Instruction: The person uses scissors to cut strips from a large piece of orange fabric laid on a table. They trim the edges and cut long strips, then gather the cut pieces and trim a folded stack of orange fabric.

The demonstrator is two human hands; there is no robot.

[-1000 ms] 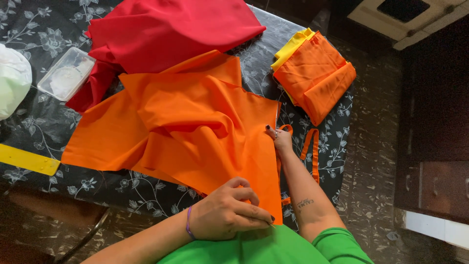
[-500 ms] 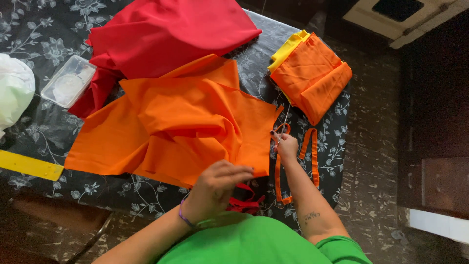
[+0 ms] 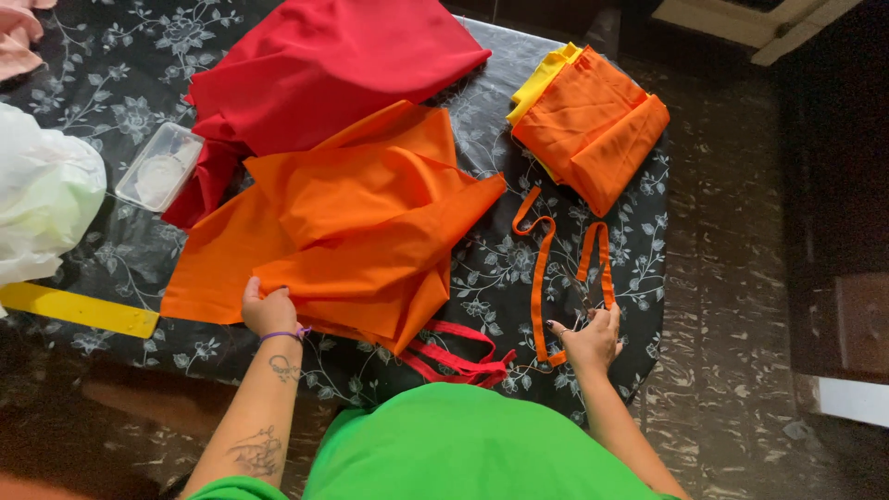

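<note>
A large orange cloth [image 3: 352, 231] lies folded over on the dark flowered table [image 3: 120, 83]. My left hand [image 3: 267, 310] grips its near left edge. My right hand [image 3: 589, 339] rests at the table's near right, closed around small scissors, beside long orange fabric strips [image 3: 542, 278] that loop across the tabletop. Red strips [image 3: 458, 356] lie at the near edge between my hands. A red cloth [image 3: 333, 65] is spread at the back, partly under the orange one.
A folded orange and yellow cloth stack [image 3: 593, 125] sits at the far right corner. A clear plastic box [image 3: 159, 167], a white bag [image 3: 42, 199] and a yellow ruler [image 3: 79, 310] are on the left. Floor lies beyond the right edge.
My left hand moved from the middle to the cloth's left edge and folded the orange cloth leftwards, uncovering the strips. My right hand drew back towards me.
</note>
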